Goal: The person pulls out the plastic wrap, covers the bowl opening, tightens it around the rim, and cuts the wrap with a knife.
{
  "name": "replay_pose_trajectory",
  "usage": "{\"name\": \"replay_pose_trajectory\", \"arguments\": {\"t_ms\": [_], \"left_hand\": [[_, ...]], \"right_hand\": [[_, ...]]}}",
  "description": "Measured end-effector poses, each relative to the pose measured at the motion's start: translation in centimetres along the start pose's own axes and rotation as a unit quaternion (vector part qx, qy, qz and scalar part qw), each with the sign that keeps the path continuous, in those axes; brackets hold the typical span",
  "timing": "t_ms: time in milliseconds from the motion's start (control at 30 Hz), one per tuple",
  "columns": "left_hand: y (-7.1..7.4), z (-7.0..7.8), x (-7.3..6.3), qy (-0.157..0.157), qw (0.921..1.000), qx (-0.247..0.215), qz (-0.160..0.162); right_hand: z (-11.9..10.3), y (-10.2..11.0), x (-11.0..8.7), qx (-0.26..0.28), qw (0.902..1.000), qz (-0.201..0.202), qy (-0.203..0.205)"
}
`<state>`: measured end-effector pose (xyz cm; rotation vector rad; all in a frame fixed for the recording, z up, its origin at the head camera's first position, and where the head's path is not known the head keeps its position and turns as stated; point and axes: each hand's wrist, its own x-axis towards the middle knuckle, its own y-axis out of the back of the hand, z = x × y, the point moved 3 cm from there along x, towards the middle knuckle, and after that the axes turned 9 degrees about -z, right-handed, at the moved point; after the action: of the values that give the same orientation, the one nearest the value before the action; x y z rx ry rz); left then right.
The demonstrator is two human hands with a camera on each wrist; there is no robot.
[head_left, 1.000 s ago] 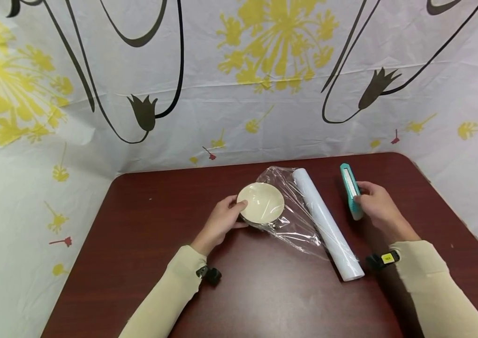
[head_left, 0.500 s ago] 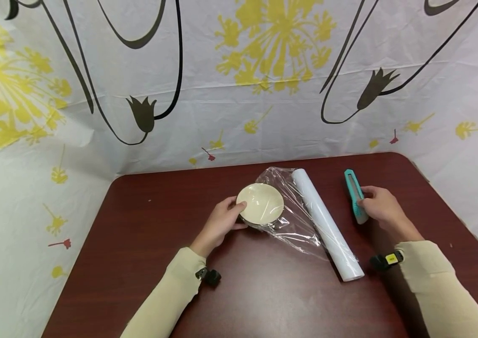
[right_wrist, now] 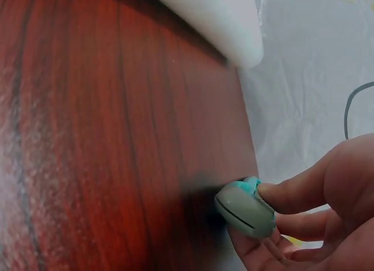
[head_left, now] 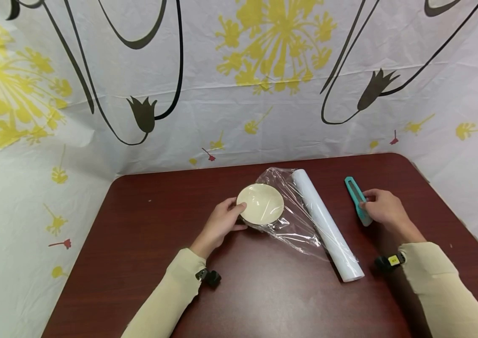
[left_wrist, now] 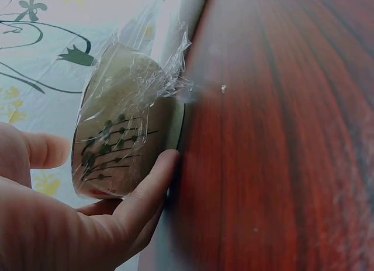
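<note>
My left hand (head_left: 220, 222) holds a cream bowl (head_left: 261, 203) by its near left side, thumb at the rim and fingers low along the outside. Clear plastic wrap (left_wrist: 166, 69) covers the bowl, and dark leafy sprigs decorate its wall in the left wrist view. The wrap stretches right to a white roll of cling film (head_left: 325, 223) lying slantwise on the table. To the right of the roll, my right hand (head_left: 386, 209) grips a teal utility knife (head_left: 356, 197) between thumb and fingers. Its grey-green end (right_wrist: 242, 209) hangs close to the tabletop; contact is hard to tell.
The dark red-brown wooden table (head_left: 158, 263) runs back to a white sheet (head_left: 239, 131) printed with yellow and dark flowers. That sheet also closes off the left and right sides.
My right hand has shifted slightly right and toward me with the utility knife, which now appears lower and turned differently. The left hand, bowl and roll have stayed put.
</note>
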<state>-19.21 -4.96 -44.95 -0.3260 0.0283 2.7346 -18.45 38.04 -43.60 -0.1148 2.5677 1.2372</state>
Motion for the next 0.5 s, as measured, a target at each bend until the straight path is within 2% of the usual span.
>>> {"name": "replay_pose_trajectory", "arguments": {"t_ms": [200,500], "left_hand": [[0.05,-0.14,0.02,-0.001,1.0000,0.001,0.000],[0.15,-0.23,0.21,0.002,1.0000,-0.005,-0.002]], "right_hand": [[0.10,0.10,0.15,-0.030,0.9995,0.010,-0.002],[0.47,0.65,-0.05,-0.063,0.9978,-0.007,-0.020]]}}
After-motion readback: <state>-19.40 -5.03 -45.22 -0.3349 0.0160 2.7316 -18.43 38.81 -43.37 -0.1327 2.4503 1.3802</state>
